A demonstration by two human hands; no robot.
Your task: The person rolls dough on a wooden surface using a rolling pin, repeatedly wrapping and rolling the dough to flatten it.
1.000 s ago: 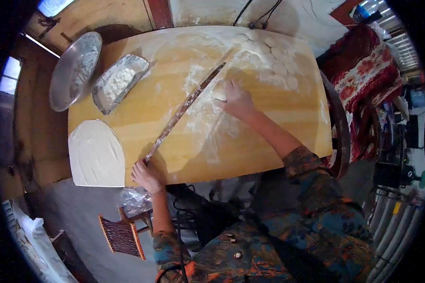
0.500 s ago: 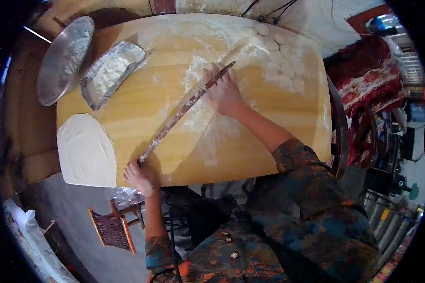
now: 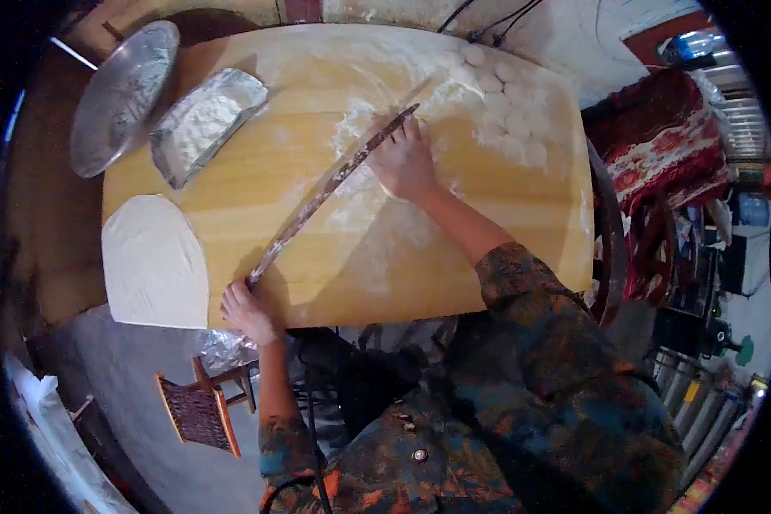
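A long, thin, dark rolling pin (image 3: 327,193) dusted with flour slants across the wooden table. Its near end is in my left hand (image 3: 250,313), closed around it at the table's front edge. Farther up the pin, my right hand (image 3: 405,163) has its fingers closed about the shaft near the far end. A pale edge, apparently dough (image 3: 389,192), peeks out from beneath the right palm; most of it is hidden. Loose flour (image 3: 351,127) is scattered around that hand. To the left, a large flat sheet of dough (image 3: 156,264) reaches the table's front edge.
Several pale dough rounds (image 3: 516,101) lie at the back right of the table (image 3: 505,223). A foil-like tray of flour (image 3: 204,130) stands at the back left, beside a tilted metal basin (image 3: 127,101). A small woven-seat chair (image 3: 199,413) is on the floor.
The view has shifted slightly. Both hands still hold the pin, which has moved a little toward the upper left. A pale edge now shows under my right palm.
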